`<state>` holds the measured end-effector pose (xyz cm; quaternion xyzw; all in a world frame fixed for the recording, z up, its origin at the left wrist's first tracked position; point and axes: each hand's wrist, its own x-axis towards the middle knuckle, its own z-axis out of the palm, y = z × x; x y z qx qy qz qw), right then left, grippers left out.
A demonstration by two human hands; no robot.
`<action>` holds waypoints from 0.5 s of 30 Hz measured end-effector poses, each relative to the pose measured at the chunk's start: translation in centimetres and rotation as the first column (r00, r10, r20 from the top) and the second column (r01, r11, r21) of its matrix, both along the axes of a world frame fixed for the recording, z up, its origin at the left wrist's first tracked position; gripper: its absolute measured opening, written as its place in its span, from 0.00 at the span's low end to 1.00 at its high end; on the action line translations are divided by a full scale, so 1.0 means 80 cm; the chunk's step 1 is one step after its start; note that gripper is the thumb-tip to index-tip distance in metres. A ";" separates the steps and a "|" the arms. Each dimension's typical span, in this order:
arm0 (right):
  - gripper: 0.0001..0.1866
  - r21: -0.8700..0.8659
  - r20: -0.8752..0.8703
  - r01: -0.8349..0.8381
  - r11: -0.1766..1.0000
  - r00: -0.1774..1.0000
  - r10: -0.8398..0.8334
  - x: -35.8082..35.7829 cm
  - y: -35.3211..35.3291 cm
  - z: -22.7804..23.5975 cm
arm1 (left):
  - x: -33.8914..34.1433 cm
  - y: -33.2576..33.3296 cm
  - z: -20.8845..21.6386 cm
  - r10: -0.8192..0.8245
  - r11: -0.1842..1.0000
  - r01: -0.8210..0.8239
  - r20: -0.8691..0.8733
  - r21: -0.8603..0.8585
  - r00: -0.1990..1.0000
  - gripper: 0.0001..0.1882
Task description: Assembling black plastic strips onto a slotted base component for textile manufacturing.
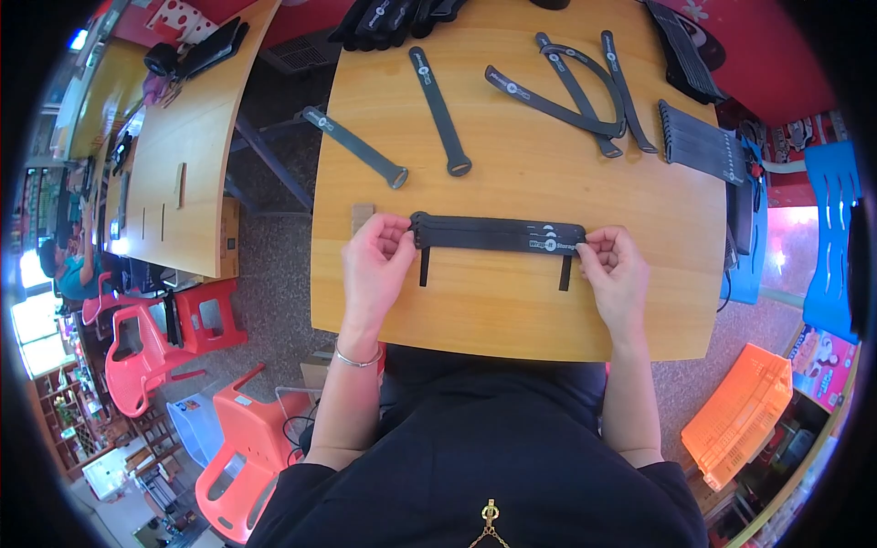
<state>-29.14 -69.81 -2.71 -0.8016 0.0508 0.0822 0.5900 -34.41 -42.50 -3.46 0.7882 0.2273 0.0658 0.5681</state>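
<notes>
A neat stack of black hook-and-loop straps [498,234] lies crosswise near the front of the wooden table, white print at its right end. My left hand [379,256] pinches the stack's left end, where the straps have rounded loop ends. At the right end, the fingers of my right hand [614,269] are closed on it too. Two narrow black strips, a left one [424,267] and a right one [565,272], stick out from under the stack toward me. Beyond it lie loose straps, among them one at the left [356,146] and one farther back [440,111].
Several crossing straps [575,96] lie at the table's back right, beside a fanned strap bundle [699,142]. More black straps [393,20] are heaped at the far edge. Left stands another wooden table [183,137] with red plastic chairs [239,447]; an orange crate [738,416] is at right.
</notes>
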 end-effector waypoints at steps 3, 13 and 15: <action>0.06 0.006 -0.007 0.005 1.000 1.000 -0.005 0.001 0.000 0.000 | 0.001 0.000 0.000 -0.003 1.000 0.003 0.001 0.003 1.000 0.05; 0.06 -0.007 -0.020 0.014 1.000 1.000 -0.014 0.001 0.002 0.001 | 0.000 0.000 -0.002 -0.010 1.000 0.010 0.006 0.003 1.000 0.05; 0.06 -0.011 -0.019 0.016 1.000 1.000 -0.016 0.002 0.003 0.002 | 0.000 0.000 0.000 -0.010 1.000 0.010 0.001 0.004 1.000 0.05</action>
